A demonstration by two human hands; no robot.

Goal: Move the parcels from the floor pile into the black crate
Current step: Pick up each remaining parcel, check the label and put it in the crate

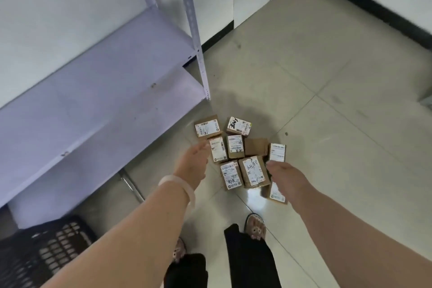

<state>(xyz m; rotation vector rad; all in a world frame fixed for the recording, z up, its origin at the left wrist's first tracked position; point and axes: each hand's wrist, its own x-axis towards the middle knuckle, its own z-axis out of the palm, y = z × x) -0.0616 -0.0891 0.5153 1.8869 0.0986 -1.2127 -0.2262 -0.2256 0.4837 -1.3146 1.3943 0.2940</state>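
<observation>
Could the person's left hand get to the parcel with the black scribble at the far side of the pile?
Probably yes: the left hand is open, and nothing lies over the scribbled parcel, though nearer parcels must be reached across.

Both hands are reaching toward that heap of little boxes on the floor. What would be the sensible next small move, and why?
Probably lower both hands and close each on the nearest parcel. The left hand and right hand look open and empty above the parcel pile, which sits on the floor tiles. Nothing is held yet, and the black crate waits at lower left, beside the person's left arm.
</observation>
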